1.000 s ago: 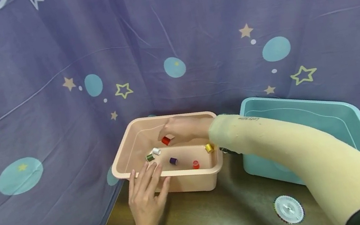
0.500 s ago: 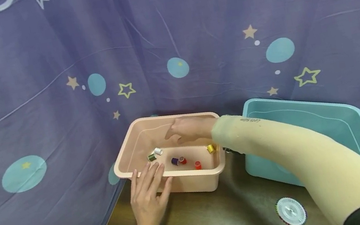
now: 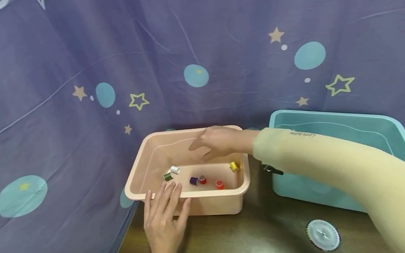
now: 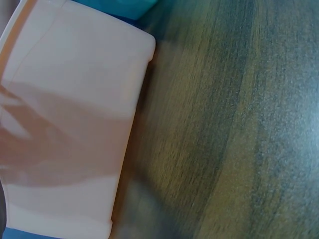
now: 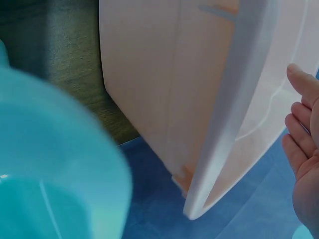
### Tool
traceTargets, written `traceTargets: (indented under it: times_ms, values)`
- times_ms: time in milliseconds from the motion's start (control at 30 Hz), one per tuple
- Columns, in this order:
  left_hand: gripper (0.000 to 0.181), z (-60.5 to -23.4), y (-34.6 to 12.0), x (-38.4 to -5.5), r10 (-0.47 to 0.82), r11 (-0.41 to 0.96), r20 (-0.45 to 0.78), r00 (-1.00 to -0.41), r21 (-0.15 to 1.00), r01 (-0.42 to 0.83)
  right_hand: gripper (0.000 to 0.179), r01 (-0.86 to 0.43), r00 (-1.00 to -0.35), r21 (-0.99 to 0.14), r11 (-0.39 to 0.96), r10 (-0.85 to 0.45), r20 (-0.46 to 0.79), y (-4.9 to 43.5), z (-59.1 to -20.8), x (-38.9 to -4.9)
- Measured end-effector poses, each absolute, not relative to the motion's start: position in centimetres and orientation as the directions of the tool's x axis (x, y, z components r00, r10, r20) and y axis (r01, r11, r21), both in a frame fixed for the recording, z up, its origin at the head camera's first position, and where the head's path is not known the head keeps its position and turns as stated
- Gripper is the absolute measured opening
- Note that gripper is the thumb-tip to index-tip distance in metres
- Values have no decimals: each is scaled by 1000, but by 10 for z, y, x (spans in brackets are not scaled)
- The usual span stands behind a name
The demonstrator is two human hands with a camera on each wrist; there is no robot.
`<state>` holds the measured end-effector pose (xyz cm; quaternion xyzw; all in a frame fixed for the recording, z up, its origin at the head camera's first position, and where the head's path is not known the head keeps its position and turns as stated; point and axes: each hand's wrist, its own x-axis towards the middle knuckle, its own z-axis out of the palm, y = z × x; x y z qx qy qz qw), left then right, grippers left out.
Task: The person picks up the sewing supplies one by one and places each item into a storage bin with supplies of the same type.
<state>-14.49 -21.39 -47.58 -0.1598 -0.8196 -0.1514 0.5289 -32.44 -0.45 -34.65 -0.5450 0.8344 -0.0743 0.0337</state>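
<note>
The pink plastic bin [image 3: 214, 193] holds several small thread spools on its floor. A white spool [image 3: 175, 169] and a green spool [image 3: 167, 176] lie together at the left. Toward the middle, a dark purple spool [image 3: 193, 181] is beside a red spool [image 3: 202, 180]; another red spool [image 3: 219, 185] lies nearer the front. The yellow spool [image 3: 233, 166] is at the right end. My left hand [image 3: 164, 221] rests with straight fingers over the bin's front rim. Over the bin's back right part is my right hand [image 3: 216, 141], fingers extended and empty; the right wrist view shows its loose fingers [image 5: 299, 129].
A teal bin [image 3: 330, 114] stands to the right, partly behind the right sleeve. On the wooden table [image 3: 224, 249] lies a round wheel of pins [image 3: 323, 235]. A purple curtain [image 3: 207, 17] with stars hangs close behind both bins.
The red spool near the right hand's fingers a second ago has been let go and now lies beside the purple spool. The right hand has drawn slightly rightward; the left hand stays put.
</note>
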Motion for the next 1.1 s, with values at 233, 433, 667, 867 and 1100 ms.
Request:
traceTargets:
  times_ms: [233,433,667,867,1100]
  values:
    - [42,-474,-215,-144,97,902,919,-382,81,424,54,-880,-453,-191,434,-889,66,20,-334,-309]
    - [43,-474,-216,-143,100,906,917,-387,78,417,56,-875,-466,-201,441,-880,94,46,-330,-292]
    - [43,-474,-217,-143,104,905,911,-399,80,417,59,-872,-467,-230,431,-874,131,78,-332,-275]
    - [44,-471,-216,-142,110,903,904,-414,83,422,57,-884,-451,-229,407,-871,194,105,-337,-263]
    - [45,-465,-214,-140,127,902,894,-429,75,424,59,-848,-517,-242,471,-835,187,135,-340,-246]
